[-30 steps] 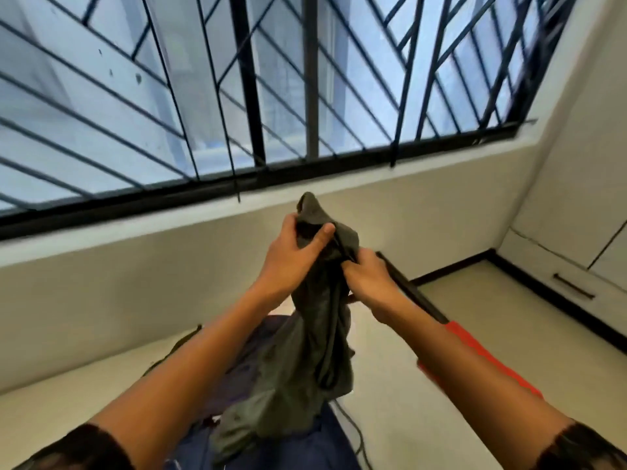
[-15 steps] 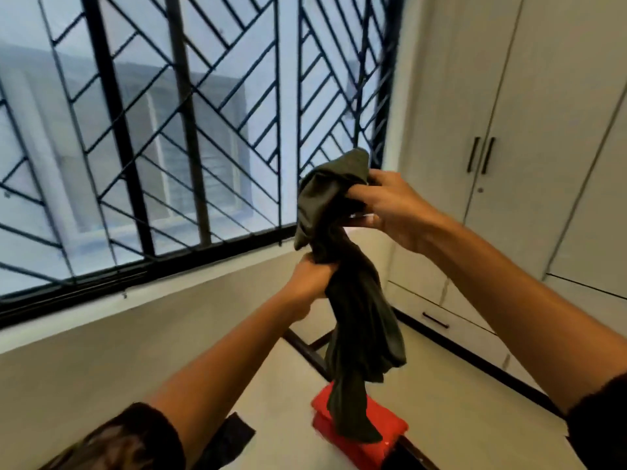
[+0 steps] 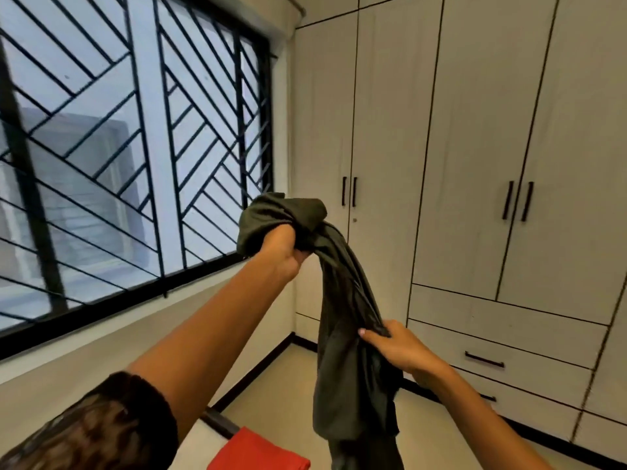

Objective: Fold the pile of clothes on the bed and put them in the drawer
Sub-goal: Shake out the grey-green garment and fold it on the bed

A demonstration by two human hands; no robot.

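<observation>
I have the dark olive garment up in the air, so that it hangs under its own weight and I can find which end is which. It looks too twisted to fold as it is. My left hand is raised high in front of the window grille, its grip clenched round the bunched top of the cloth. A wad of fabric bulges above and beside my fist.

My right hand is lower and nearer me, thumb and fingers pinching an edge or seam partway down the hanging length. I judge this is to draw the cloth out sideways and open it flat.

So the garment starts at the upper grip, slants down to the lower grip, and drops past it in a loose rope whose end leaves the bottom of the view. A red cloth lies low beside that end; whether they touch I cannot tell.

The drawers sit closed at the foot of the wardrobe to my right, well apart from the garment — folding has not yet begun on this piece.
</observation>
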